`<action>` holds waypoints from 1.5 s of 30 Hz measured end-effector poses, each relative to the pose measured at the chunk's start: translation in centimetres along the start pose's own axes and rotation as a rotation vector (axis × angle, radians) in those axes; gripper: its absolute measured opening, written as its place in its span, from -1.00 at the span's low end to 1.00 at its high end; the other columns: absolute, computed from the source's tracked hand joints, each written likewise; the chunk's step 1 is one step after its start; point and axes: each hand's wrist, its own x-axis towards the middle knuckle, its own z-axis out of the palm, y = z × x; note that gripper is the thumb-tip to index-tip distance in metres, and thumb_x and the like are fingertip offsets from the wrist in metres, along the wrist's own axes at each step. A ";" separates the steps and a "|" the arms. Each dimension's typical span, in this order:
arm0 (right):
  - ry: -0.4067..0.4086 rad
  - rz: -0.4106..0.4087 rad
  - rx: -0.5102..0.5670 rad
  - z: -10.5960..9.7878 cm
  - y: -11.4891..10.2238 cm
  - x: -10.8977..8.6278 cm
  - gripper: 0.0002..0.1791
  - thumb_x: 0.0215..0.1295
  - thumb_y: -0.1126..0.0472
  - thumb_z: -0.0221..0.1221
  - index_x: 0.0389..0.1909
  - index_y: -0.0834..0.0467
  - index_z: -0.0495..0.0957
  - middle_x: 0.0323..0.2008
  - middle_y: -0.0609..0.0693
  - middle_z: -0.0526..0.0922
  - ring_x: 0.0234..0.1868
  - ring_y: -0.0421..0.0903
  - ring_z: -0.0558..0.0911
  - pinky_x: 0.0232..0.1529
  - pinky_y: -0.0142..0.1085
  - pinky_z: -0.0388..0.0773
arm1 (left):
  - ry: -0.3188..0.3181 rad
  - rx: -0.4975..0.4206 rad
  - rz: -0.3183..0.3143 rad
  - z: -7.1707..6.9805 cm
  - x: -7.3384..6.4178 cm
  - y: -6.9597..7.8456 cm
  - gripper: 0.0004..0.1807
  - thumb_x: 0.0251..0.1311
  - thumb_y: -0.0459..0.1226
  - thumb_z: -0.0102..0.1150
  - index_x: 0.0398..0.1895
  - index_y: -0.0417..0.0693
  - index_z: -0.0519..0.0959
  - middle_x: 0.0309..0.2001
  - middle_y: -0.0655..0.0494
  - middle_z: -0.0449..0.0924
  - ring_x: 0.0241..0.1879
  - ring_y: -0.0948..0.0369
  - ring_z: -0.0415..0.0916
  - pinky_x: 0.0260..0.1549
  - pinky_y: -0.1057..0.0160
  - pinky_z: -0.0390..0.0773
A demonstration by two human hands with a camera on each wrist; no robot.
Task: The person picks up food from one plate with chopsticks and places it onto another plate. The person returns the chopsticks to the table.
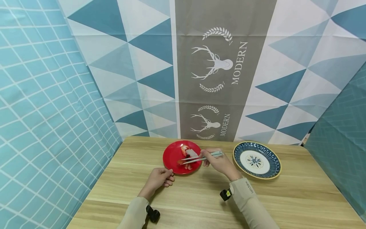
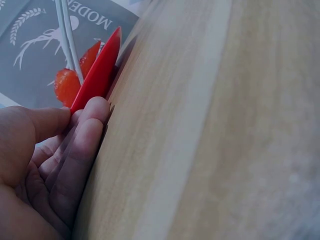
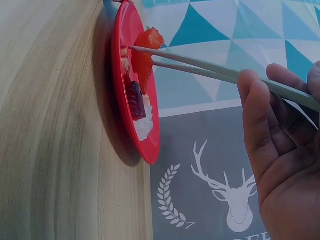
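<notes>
My left hand (image 1: 160,178) pinches the near-left rim of a red plate (image 1: 171,156), thumb on top and fingers below the edge. A pair of pale green chopsticks (image 1: 210,156) is held in my right hand (image 1: 221,163), their tips over the plate. In the right wrist view the tips are at an orange-red piece of food (image 3: 143,52), which stands up from the plate. A dark red piece (image 3: 136,101) and a whitish translucent piece (image 3: 144,126) lie further along the plate. Orange-and-white pieces (image 1: 184,149) also rest on it.
To the right stands a blue-and-white patterned plate (image 1: 257,160) with a yellowish rim, on the wooden table (image 1: 194,203). A printed cloth (image 1: 211,121) hangs right behind the table's back edge. Blue gridded cloth (image 1: 57,127) closes the left side, teal cloth (image 1: 340,127) the right.
</notes>
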 end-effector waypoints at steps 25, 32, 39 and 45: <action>0.021 -0.003 0.009 0.5 0.1 0.2 -0.63 0.58 0.04 0.10 -0.26 0.18 0.76 -0.50 0.13 0.73 -0.46 0.00 0.69 -0.37 -0.22 0.72 | 0.031 0.012 -0.004 0.4 -0.1 0.4 -0.60 0.50 -0.11 0.15 -0.20 -0.33 0.71 -0.39 0.00 0.75 -0.49 0.25 0.69 -0.45 0.31 0.75; 0.016 -0.001 0.029 0.5 0.3 0.2 -0.65 0.59 0.07 0.10 -0.22 0.19 0.76 -0.48 0.14 0.73 -0.48 -0.05 0.68 -0.38 -0.20 0.73 | 0.024 0.007 -0.005 0.2 -0.1 0.3 -0.61 0.51 -0.12 0.13 -0.20 -0.32 0.70 -0.40 0.03 0.75 -0.48 0.26 0.69 -0.44 0.31 0.75; 0.059 0.040 0.139 0.5 0.4 0.0 -0.54 0.65 0.04 -0.02 -0.10 0.29 0.74 -0.48 0.24 0.74 -0.47 0.12 0.71 -0.40 -0.22 0.75 | 0.014 -0.004 -0.011 0.1 0.1 0.1 -0.62 0.51 -0.13 0.13 -0.21 -0.32 0.69 -0.40 0.05 0.73 -0.49 0.28 0.67 -0.43 0.32 0.75; 0.083 0.032 0.139 0.1 0.1 -0.4 -0.51 0.65 0.02 -0.03 -0.17 0.28 0.77 -0.46 0.29 0.73 -0.46 0.10 0.70 -0.41 -0.28 0.73 | 0.014 -0.001 -0.007 0.1 0.1 0.0 -0.62 0.51 -0.12 0.13 -0.21 -0.32 0.69 -0.40 0.05 0.74 -0.49 0.28 0.68 -0.42 0.32 0.75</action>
